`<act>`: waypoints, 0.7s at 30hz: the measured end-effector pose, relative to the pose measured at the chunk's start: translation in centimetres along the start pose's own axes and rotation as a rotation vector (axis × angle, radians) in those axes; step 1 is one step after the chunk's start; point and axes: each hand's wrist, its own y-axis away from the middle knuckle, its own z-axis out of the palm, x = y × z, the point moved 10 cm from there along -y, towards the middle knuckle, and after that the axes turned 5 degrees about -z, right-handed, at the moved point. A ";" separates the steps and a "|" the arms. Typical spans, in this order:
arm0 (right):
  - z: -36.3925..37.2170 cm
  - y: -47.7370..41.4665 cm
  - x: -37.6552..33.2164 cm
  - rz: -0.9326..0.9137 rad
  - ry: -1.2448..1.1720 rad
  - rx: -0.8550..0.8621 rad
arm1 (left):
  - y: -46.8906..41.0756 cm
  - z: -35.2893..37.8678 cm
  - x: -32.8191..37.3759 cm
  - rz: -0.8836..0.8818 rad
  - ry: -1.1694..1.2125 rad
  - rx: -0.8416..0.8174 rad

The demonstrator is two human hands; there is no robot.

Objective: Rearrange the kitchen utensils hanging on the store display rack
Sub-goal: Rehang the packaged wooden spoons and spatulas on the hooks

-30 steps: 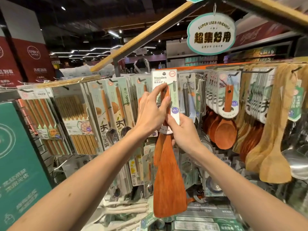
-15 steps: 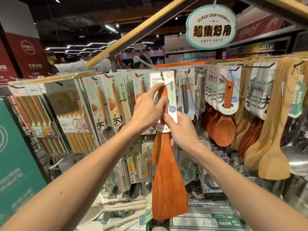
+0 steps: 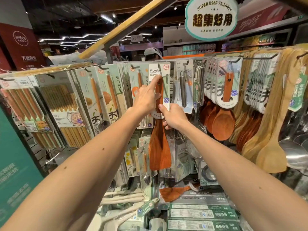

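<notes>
The turner (image 3: 160,147) is hanging mid-way along the rack's (image 3: 50,69) top edge. The right grip (image 3: 173,117) is clasping its neck and card, while the left grip (image 3: 147,97) is pinching the handle, forefinger at the hole. I'd be steadying below while seating the card on the hook (image 3: 158,65).

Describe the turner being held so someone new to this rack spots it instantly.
Find the round SUPER USER-FRIENDLY sign, look down-left to the top row of hooks. Between the spoon packs and a steel tool is the turner, held by left hand and right hand. Unlike them, it has a flat reddish blade under a white card.
</notes>
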 end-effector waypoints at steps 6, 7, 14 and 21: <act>0.2 0.1 0.7 0.039 -0.082 -0.015 | 0.0 0.0 0.2 0.019 -0.014 -0.018; 0.0 0.4 0.9 0.051 -0.091 0.000 | 0.4 -0.2 0.5 0.028 -0.028 -0.024; -2.0 6.0 3.0 0.017 -0.032 0.070 | 5.4 -0.6 -0.3 0.018 -0.120 -0.082; 2.8 17.4 9.8 0.048 -0.189 -0.153 | 18.7 1.4 -3.5 -0.020 -0.233 -0.276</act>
